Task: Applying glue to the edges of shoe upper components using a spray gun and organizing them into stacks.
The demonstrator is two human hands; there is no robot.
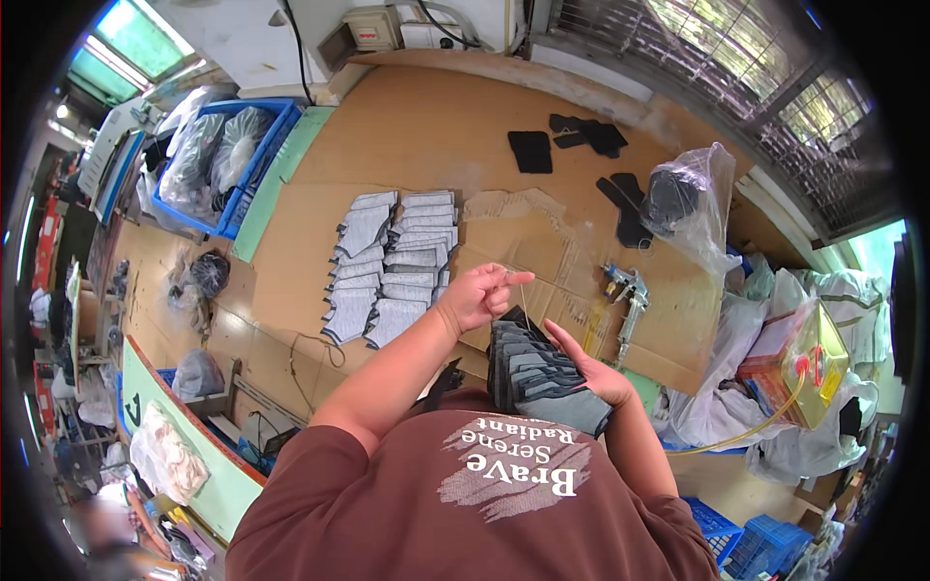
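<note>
My right hand [603, 380] holds a fanned stack of dark fabric pieces [542, 366] close to my chest; the fingers beneath the stack are hidden. To the upper left of that stack, my left hand [477, 296] is raised with its fingers curled in and bunched, the index finger reaching to the right. Whatever is at its fingertips is too small to make out. Beyond my left forearm, two overlapping columns of grey pieces with dark edges [418, 254] lie on the cardboard-covered table [320, 208].
A spray gun [632, 302] lies right of my hands. Black cut pieces [530, 152] and a clear bag with black contents [690, 198] sit farther back. At right stands a red and yellow can [809, 373] with a hose. A blue crate [232, 198] holds bags. Another person's arm [145, 523] shows lower left.
</note>
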